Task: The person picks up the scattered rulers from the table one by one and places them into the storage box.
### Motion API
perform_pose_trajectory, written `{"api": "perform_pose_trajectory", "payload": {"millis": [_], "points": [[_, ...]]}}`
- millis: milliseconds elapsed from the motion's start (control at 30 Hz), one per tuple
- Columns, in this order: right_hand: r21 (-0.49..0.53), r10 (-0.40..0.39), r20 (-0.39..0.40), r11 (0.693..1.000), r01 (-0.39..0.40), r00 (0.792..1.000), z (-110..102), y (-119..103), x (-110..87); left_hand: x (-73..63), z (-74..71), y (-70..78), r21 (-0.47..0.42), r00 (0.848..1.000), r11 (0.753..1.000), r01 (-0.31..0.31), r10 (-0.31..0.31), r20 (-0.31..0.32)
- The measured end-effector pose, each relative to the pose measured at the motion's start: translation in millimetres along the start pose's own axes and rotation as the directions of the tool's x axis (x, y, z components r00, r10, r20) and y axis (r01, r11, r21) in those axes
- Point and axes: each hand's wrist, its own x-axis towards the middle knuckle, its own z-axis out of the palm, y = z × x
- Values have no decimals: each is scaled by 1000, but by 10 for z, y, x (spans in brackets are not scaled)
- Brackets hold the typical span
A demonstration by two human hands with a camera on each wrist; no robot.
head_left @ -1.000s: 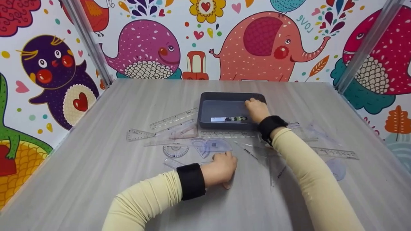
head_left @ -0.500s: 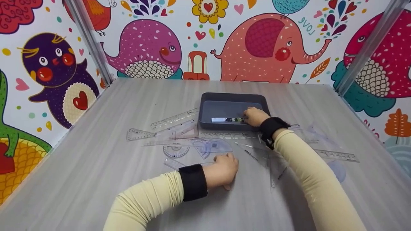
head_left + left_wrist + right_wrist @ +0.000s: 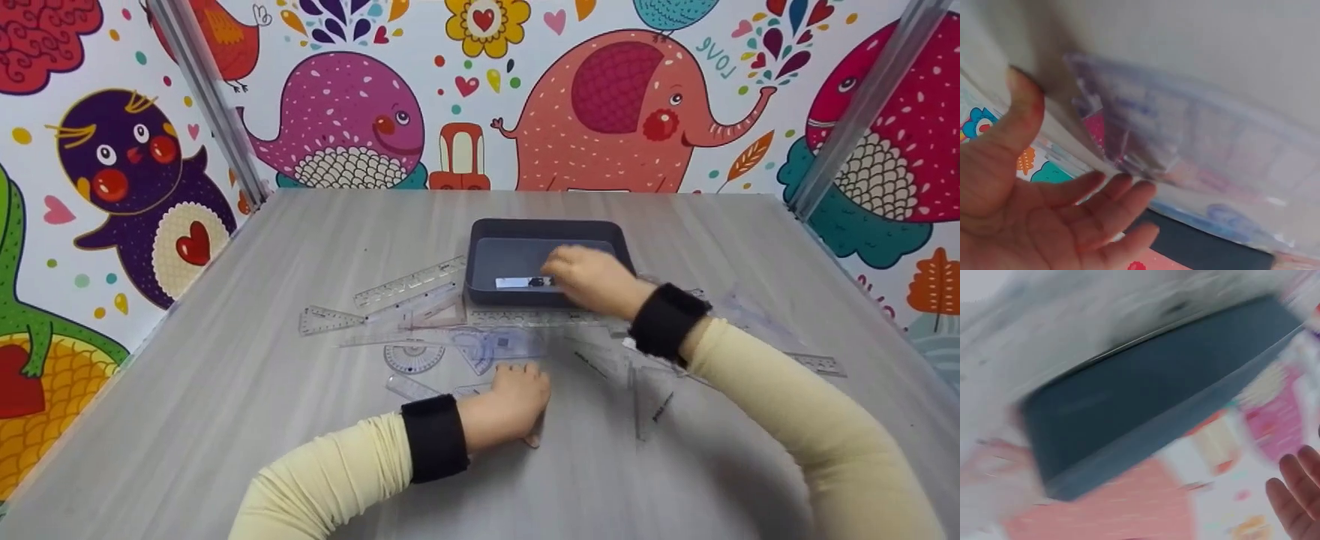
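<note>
My right hand [image 3: 600, 281] hangs over the front right part of a dark blue-grey tray [image 3: 517, 259], hiding that part. In the right wrist view its fingertips [image 3: 1289, 492] are loosely extended with nothing between them. A flat strip with a dark printed pattern [image 3: 517, 283] lies in the tray, its right end covered by the hand. My left hand [image 3: 510, 405] rests low near the table, in front of a bluish protractor [image 3: 517, 343]. The left wrist view shows its palm [image 3: 1039, 230] holding nothing, thumb spread away, beside a clear bluish ruler-like piece [image 3: 1213, 129].
Clear rulers [image 3: 409, 281], a round-edged protractor [image 3: 414, 358], a small triangular piece [image 3: 326, 320] and overlapping transparent set squares [image 3: 649, 397] lie around the tray's left, front and right. A printed cartoon wall [image 3: 600, 112] and metal posts [image 3: 855, 112] bound the table.
My right hand has come from the tray's right rim into the tray's front right area, its fingertips shifting left and its wrist toward me. My left hand has barely moved.
</note>
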Motion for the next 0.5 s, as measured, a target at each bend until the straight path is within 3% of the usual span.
{"api": "perform_pose_trajectory", "payload": {"millis": [67,133,233,367,433,500], "points": [[-7,-118,66,993,118,991,-66,-243,-60,-63,35,-14,16,999,1000,23,-23,-50],[-3,-193,167,980,197,967,-83,-483,-171,-115,64,-31,32,994,998,57,-54,-92],[-30,-275,330,953,302,903,-51,-762,-365,-156,91,-53,61,989,994,95,-87,-122],[-69,-368,401,901,428,839,46,-938,-569,-146,104,-72,22,993,996,86,-84,-86],[-68,-388,399,891,449,831,71,-963,-631,-134,100,-85,-26,997,998,66,-67,-47],[-46,-380,393,902,430,837,77,-968,-671,-125,97,-113,-87,999,995,39,-40,-11]]}}
